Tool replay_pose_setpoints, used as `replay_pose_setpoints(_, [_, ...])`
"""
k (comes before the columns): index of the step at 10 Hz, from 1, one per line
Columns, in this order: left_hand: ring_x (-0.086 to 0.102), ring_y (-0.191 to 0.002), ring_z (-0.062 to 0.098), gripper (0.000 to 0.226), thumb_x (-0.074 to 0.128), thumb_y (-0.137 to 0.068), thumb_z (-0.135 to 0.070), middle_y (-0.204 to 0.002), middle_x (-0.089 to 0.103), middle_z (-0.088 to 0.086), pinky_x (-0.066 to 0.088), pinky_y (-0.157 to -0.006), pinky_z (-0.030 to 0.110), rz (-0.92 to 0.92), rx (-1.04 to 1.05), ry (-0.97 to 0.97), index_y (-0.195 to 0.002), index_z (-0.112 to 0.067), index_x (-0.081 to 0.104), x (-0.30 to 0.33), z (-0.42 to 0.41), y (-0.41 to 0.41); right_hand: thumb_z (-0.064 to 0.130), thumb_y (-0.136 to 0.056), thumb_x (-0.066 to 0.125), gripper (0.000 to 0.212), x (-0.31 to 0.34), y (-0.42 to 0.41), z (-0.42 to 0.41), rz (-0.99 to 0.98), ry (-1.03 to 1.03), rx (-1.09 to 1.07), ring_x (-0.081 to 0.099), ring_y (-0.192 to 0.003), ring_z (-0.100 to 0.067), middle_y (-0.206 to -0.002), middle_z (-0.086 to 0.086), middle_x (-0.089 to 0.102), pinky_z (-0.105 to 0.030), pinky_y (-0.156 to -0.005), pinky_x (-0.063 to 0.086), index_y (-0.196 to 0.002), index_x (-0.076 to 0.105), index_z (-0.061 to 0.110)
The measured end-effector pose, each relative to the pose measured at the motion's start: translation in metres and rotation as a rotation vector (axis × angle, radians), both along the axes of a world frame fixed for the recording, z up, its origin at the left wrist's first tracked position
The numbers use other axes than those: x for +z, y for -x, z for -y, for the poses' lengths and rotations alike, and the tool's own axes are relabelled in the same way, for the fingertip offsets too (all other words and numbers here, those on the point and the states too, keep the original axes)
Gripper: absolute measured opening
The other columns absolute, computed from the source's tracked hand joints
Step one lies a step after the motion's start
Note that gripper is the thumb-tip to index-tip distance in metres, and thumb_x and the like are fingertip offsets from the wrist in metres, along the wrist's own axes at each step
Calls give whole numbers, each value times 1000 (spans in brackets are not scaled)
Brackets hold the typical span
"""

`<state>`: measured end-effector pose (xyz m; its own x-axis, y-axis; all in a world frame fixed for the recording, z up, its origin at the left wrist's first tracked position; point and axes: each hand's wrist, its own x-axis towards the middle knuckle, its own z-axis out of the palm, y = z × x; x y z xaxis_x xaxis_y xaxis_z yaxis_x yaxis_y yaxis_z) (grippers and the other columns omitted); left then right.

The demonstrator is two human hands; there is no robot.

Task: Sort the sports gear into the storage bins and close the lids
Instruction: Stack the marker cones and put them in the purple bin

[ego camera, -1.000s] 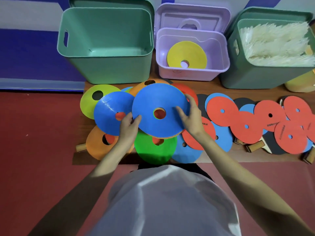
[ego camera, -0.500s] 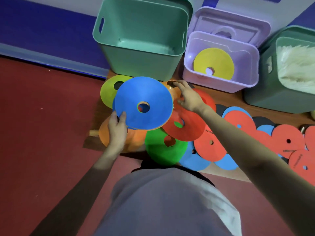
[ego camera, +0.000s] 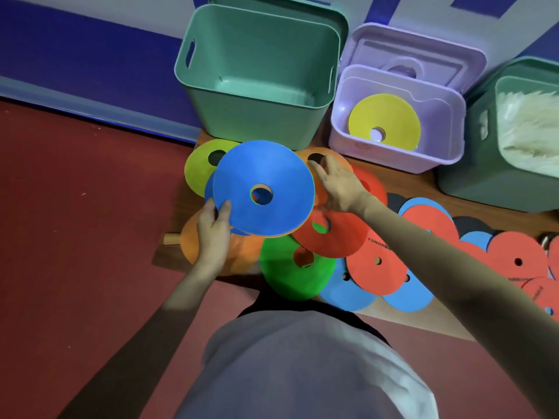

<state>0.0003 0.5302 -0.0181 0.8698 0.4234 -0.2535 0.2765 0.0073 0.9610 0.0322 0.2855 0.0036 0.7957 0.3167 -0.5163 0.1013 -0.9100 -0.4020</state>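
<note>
My left hand [ego camera: 213, 225] pinches the lower left edge of a large blue disc cone [ego camera: 272, 176] and holds it lifted over the pile. My right hand [ego camera: 337, 184] reaches to the orange disc cone [ego camera: 332, 157] behind it, fingers curled at that cone's centre hole. Around them lie a lime cone [ego camera: 198, 173], a green cone [ego camera: 287, 276], a red cone [ego camera: 338, 237] and another orange cone [ego camera: 193, 246]. The lilac bin [ego camera: 393, 158] stands open with a yellow cone [ego camera: 393, 116] inside.
An empty mint-green bin [ego camera: 257, 116] stands behind the pile, its lid leaning behind it. A darker green bin [ego camera: 490, 164] at the right holds white feathery items. Red and blue table tennis paddles [ego camera: 514, 258] lie in a row to the right on a wooden board.
My right hand let go of the blue cone and moved to the orange cone behind it. My left hand alone now holds the blue cone, shifted left. The view swung left.
</note>
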Motion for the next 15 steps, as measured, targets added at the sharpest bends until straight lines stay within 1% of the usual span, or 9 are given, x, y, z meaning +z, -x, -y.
replay_pose_setpoints(1, [62, -95, 20, 19, 46, -99, -10, -101, 65, -1, 48, -78, 33, 11, 11, 7, -112, -6, 60, 6, 3, -1, 44, -53, 79, 42, 7, -23, 9, 53, 2, 110, 53, -64, -7, -76, -2, 61, -26, -61, 48, -88, 61, 29])
replay_pose_setpoints(2, [61, -98, 16, 16, 49, -96, -13, -101, 65, -4, 47, -85, 38, 26, 36, 36, -106, -10, 61, 10, 4, -2, 31, -61, 83, 89, 13, -60, 17, 327, 39, -3, 51, -103, -34, -118, -20, 47, -41, -86, 49, -136, 43, 3])
replay_pose_setpoints(3, [61, -94, 15, 14, 50, -91, -22, -97, 65, -6, 49, -85, 45, 22, 34, 43, -96, -20, 62, 14, 9, -4, 29, -57, 86, 106, 15, -64, 30, 381, -47, -212, 46, -107, -39, -122, -22, 35, -39, -91, 47, -143, 29, 1])
replay_pose_setpoints(5, [59, -85, 14, 13, 49, -96, -27, -85, 61, -7, 50, -85, 58, 9, -70, -27, -91, -29, 61, 23, 32, -15, 48, -71, 56, 79, 29, -30, 53, 613, -548, -752, 36, -100, -10, -119, -10, 39, -19, -87, 36, -137, 38, 8])
replay_pose_setpoints(7, [64, -82, 15, 15, 51, -99, -23, -88, 65, 7, 56, -76, 54, 11, -189, -93, -95, -13, 62, 21, 61, -29, 43, -89, 36, 33, 42, -25, 64, 649, -812, -884, 49, -90, -8, -97, 11, 56, -37, -85, 43, -105, 56, 21])
replay_pose_setpoints(8, [64, -87, 27, 25, 54, -98, -24, -93, 60, 20, 60, -70, 40, -7, -234, -50, -99, 1, 59, 20, 75, -34, 32, -93, 35, 30, 34, -29, 70, 603, -716, -845, 46, -72, -3, -72, 21, 55, -36, -72, 41, -74, 58, 35])
replay_pose_setpoints(10, [56, -84, 25, 47, 59, -92, -37, -89, 56, 14, 54, -76, 44, -42, -352, 81, -101, 9, 58, 31, 105, -41, 14, -89, 53, 32, 17, -21, 82, 555, -679, -703, 48, -79, 2, -94, 16, 54, -18, -67, 37, -117, 49, 0])
replay_pose_setpoints(13, [52, -87, 22, 44, 68, -77, -55, -88, 58, 10, 44, -82, 45, -51, -392, 135, -89, -13, 62, 41, 152, -72, 32, -80, 51, 51, 7, -46, 130, 671, -387, -682, 46, -104, -35, -106, -19, 49, -38, -91, 39, -123, 57, 5])
replay_pose_setpoints(15, [61, -89, 17, 15, 52, -98, -17, -84, 71, -8, 49, -91, 49, -24, -443, 129, -93, -22, 66, 48, 197, -114, 25, -88, 44, 58, 9, -82, 170, 540, -392, -685, 43, -110, -32, -108, -25, 49, -23, -92, 33, -142, 40, 4])
